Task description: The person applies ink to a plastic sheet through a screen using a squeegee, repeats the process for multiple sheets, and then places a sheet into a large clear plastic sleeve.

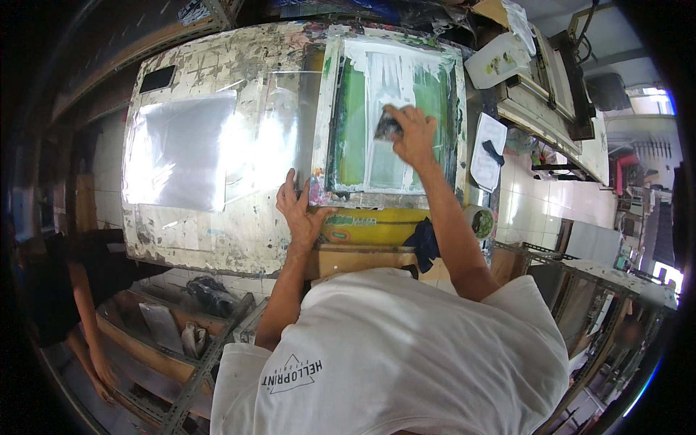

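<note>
A screen-printing frame (461,163) lies on the worktable, its green mesh (352,138) streaked with white ink (377,61). My right hand (415,138) reaches over the mesh, fingers closed round a small dark, white-smeared piece (388,128), perhaps a scraper; its exact kind is hard to make out. That piece is over the white band in the middle. My left hand (298,209) rests by the frame's lower left corner with fingers spread, holding nothing. Between that hand and the frame's lower edge, a yellow board (373,230) with printed marks shows.
Left on the worktable (210,243) are transparent sheets (185,148) and a black phone (157,79). Right of the frame stand a white tub (499,61), a white tray (487,163) and a round container (481,221). A dark cloth (425,243) hangs near me. Another person's arm (88,319) shows lower left.
</note>
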### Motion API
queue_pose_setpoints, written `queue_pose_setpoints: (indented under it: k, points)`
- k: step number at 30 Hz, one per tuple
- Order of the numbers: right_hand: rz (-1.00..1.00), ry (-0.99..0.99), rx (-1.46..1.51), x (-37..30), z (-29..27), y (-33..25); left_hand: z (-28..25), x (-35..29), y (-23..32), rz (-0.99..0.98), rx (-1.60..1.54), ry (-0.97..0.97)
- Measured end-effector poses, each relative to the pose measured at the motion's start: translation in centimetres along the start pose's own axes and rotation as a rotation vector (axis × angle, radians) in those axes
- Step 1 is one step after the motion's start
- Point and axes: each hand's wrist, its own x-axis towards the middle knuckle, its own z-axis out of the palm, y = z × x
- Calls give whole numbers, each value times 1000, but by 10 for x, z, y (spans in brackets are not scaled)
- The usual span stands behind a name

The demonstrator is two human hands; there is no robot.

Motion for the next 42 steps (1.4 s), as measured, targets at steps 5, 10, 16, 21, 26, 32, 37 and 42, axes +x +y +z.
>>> queue_pose_setpoints:
  k: [5,10,16,21,26,32,37,42]
  points:
    - [6,37,-60,62,4,39,0,0,0,8,-33,-9]
    - [-52,116,132,94,-7,59,3,-5,-5,51,-59,55]
    - [-73,53,118,57,-23,20,6,-8,-3,-21,-147,26]
    - [-42,-21,111,-13,-60,-33,5,-8,6,-32,-250,80]
    - [-92,36,151,-51,-127,-82,-13,8,38,-48,-340,177]
    - [-226,291,69,-8,-187,-89,-51,76,115,-49,-761,398]
    - [-294,391,32,59,-232,-82,-64,91,93,-71,-511,280]
    - [-173,328,79,105,-266,-94,-19,54,4,-70,89,250]
